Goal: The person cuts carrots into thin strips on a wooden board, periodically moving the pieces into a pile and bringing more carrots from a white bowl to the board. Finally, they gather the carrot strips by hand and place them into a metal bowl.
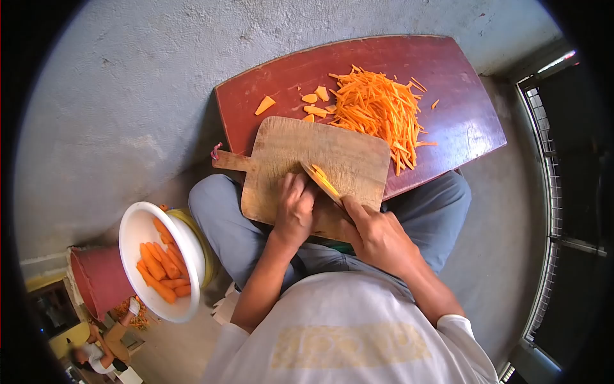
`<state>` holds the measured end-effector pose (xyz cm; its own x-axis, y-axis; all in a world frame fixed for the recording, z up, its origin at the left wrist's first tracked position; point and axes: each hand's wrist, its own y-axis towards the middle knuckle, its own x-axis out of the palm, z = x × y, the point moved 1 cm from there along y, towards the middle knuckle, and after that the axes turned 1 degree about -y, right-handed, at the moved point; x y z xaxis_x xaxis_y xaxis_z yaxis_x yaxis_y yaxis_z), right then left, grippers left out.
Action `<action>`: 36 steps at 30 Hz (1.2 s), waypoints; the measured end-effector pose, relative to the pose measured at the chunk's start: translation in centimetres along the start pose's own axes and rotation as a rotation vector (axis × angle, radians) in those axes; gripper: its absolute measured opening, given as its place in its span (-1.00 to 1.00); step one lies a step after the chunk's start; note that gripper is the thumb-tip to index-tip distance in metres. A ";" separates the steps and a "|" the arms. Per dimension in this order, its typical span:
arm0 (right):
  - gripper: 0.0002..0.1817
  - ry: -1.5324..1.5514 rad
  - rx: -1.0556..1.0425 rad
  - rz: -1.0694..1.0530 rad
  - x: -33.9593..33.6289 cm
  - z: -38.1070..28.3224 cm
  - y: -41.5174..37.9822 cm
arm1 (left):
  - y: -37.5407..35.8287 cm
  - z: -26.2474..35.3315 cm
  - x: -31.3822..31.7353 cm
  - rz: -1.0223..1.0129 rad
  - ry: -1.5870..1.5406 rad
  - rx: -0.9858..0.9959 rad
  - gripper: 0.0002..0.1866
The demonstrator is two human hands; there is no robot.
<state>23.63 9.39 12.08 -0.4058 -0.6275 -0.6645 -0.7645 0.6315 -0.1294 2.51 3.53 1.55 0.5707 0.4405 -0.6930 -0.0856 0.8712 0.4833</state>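
Observation:
A wooden cutting board (275, 147) with a side handle lies over my lap and the table's near edge. Gripped in my right hand (380, 238) is a knife (312, 175), its blade angled across the middle of the board. Orange carrot strips (325, 181) lie along the far side of the blade. My left hand (296, 206) rests on the board just left of the knife, fingers curled down; whatever is under them is hidden. Beyond the board, a heap of shredded carrot (377, 109) sits on the red table (441, 77).
Several carrot pieces (310, 98) lie left of the heap. On my left stands a white basin (131, 256) of whole carrots (163, 262), beside a red bucket (99, 275). Another person (102, 355) is at lower left. A wall (141, 77) rises behind the table.

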 end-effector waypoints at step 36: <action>-0.58 -0.033 -0.051 0.008 0.9 -0.1 1.5 | -0.1 0.0 -0.7 0.057 -0.036 -0.045 -0.51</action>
<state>22.07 9.70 11.35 -0.3957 -0.6064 -0.6897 -0.7862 0.6118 -0.0869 2.07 3.18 1.99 0.5926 0.4822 -0.6453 -0.1551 0.8544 0.4960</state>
